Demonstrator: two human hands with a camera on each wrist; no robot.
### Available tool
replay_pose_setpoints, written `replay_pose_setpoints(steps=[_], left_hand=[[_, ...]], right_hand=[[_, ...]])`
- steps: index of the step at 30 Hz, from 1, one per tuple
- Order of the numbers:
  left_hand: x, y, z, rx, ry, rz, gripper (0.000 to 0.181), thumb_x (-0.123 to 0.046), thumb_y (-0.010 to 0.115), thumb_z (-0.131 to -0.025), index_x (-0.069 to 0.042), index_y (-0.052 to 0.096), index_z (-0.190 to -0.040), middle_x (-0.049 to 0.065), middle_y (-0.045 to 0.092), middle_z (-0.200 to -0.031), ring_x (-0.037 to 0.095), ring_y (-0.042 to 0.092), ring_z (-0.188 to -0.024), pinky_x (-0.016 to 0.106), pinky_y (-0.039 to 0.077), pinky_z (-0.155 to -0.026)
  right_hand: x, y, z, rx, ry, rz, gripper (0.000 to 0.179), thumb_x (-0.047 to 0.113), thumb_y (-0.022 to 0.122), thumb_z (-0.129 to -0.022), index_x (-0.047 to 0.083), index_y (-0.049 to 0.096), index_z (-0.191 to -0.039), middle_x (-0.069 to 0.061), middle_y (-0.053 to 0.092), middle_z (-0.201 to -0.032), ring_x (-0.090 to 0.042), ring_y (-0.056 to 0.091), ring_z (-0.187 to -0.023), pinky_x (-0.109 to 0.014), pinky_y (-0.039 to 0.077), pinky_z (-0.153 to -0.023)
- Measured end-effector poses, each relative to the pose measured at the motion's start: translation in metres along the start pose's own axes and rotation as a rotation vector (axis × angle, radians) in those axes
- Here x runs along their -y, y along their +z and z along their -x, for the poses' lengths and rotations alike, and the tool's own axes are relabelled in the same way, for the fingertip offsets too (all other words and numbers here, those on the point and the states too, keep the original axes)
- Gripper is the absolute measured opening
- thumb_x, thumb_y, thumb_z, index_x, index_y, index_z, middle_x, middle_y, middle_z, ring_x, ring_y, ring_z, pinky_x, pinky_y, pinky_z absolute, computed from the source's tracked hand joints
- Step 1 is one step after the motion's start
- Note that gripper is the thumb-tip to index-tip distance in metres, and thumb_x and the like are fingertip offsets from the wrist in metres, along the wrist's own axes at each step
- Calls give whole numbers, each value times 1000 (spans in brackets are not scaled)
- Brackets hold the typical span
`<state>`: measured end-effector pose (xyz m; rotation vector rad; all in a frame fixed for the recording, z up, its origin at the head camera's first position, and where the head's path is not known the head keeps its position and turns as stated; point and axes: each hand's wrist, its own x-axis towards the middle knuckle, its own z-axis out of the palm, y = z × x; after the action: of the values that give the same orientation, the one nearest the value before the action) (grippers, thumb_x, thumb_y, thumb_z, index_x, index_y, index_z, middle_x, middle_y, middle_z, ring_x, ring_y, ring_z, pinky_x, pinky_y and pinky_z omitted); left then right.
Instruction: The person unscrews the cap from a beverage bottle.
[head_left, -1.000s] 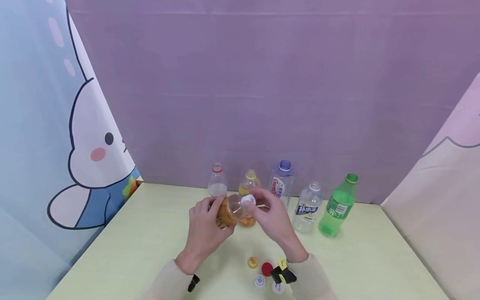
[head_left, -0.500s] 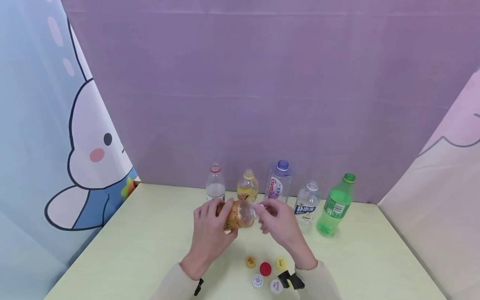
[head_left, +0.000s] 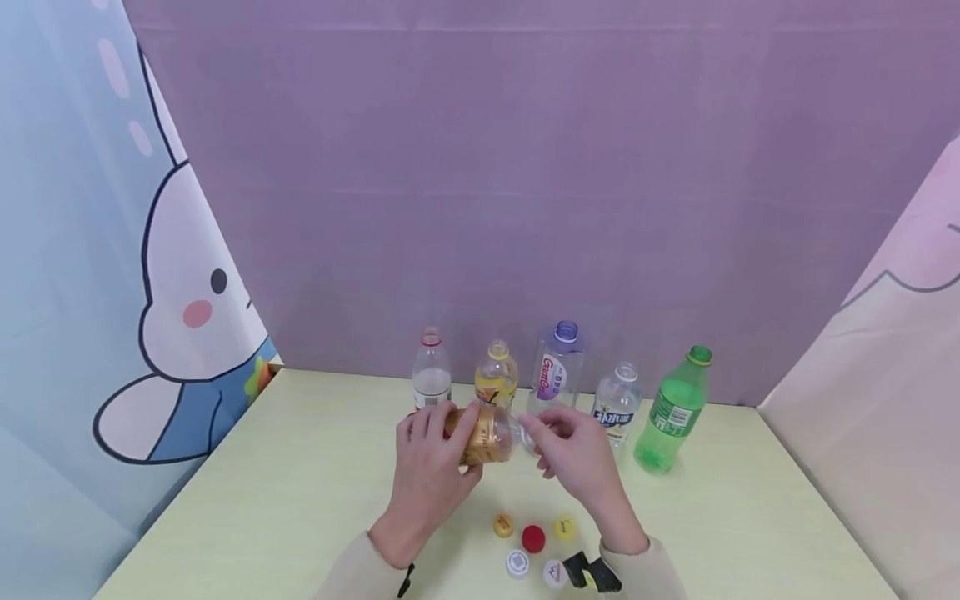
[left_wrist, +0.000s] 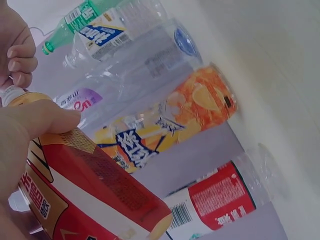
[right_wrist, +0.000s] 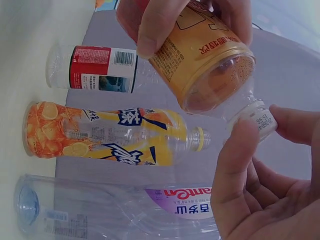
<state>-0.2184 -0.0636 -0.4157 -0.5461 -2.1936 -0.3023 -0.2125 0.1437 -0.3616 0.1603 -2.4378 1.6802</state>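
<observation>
My left hand [head_left: 431, 475] grips a plastic drink bottle [right_wrist: 210, 60] with a red and gold label. The bottle lies nearly level above the table, its clear neck pointing right. At that neck sits a white cap [right_wrist: 257, 124] with printed characters on its side. My right hand [head_left: 585, 458] pinches this cap between thumb and index finger, the other fingers curled below. Just behind the hands stand an uncapped bottle with a yellow and orange label [right_wrist: 110, 132] and a clear, uncapped bottle with a purple and white label [head_left: 555, 371].
Loose caps lie on the near table: an orange one [head_left: 503, 525], a red one [head_left: 533, 538], a yellow one [head_left: 565, 527] and white ones [head_left: 517, 563]. Other uncapped bottles in the back row are red-ringed [head_left: 432, 367], blue-labelled [head_left: 617, 408] and green [head_left: 675, 417]. A purple curtain [head_left: 495, 167] hangs behind.
Both hands have shifted slightly right and toward me with the bottle. The bottle has swung round so its neck points right. The right hand stays at the cap, its fingers repositioned.
</observation>
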Motion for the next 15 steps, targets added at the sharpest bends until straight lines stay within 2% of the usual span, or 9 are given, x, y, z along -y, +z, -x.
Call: replay_pose_setpoints(steps=[15], left_hand=[[-4,1,3,18,-13,20,85,-31,97,-58,-18,63,-135,10,57,-118,30,51,-111,47,42,-89]], right_hand=[[-7,-4,3,27,-56,44,23,27,73,-95,4,73,-98,-6,63,-72,-22,62,-58,-29,56,-52]])
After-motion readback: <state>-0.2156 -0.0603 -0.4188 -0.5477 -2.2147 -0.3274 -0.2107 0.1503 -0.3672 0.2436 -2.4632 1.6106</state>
